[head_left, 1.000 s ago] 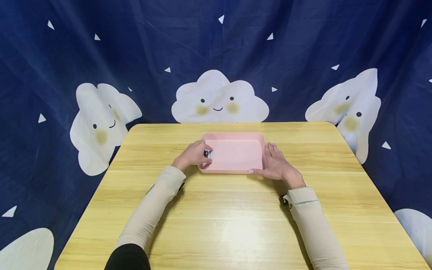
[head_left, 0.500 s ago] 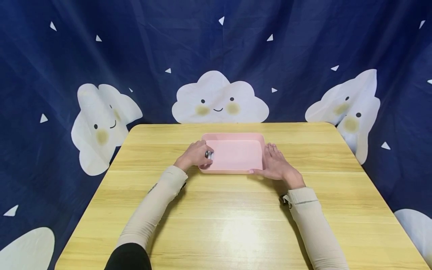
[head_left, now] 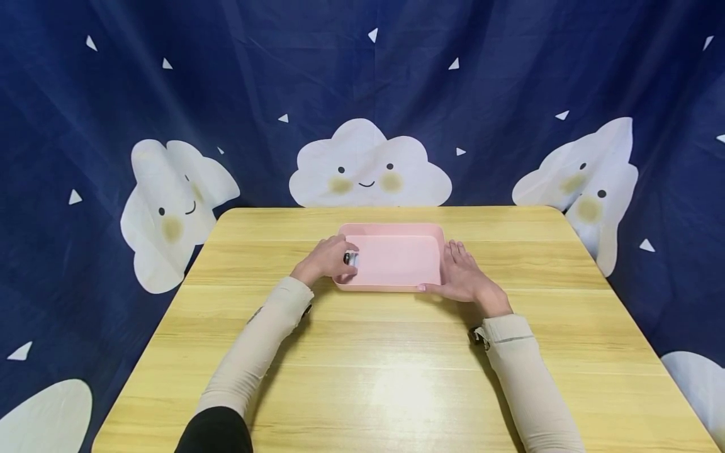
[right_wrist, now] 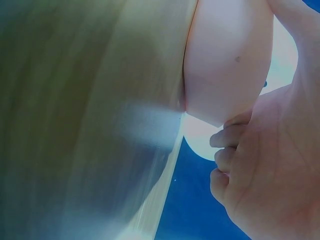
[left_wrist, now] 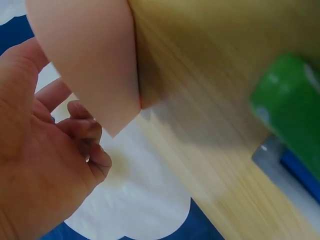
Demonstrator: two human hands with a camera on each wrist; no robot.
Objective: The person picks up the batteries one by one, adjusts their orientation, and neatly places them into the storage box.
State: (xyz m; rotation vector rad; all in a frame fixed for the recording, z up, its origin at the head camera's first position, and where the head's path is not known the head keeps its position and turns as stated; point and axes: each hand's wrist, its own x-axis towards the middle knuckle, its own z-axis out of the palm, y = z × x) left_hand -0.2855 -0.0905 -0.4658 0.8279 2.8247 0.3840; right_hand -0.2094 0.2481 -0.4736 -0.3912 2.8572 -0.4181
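Note:
A shallow pink tray (head_left: 399, 261) sits on the wooden table, with a hand at each end. My left hand (head_left: 324, 259) reaches over its left wall and holds a small whitish thing with a dark end (head_left: 354, 259) between thumb and fingers; its kind I cannot tell. In the left wrist view the tray's outer wall (left_wrist: 95, 55) covers part of that hand, whose lower fingers are curled. My right hand (head_left: 463, 278) lies along the tray's right side, fingers extended and thumb at the front corner. The right wrist view shows its palm beside the pink wall (right_wrist: 227, 55).
The wooden table (head_left: 362, 352) stretches from the tray toward me, and its far edge meets a dark blue cloud-print curtain (head_left: 362, 69). In the left wrist view a blurred green rounded object (left_wrist: 287, 100) overlaps a grey and blue one (left_wrist: 282, 165) at the right.
The small whitish thing and the left fingers have shifted very slightly to the right within the tray. Tray and right hand look unchanged.

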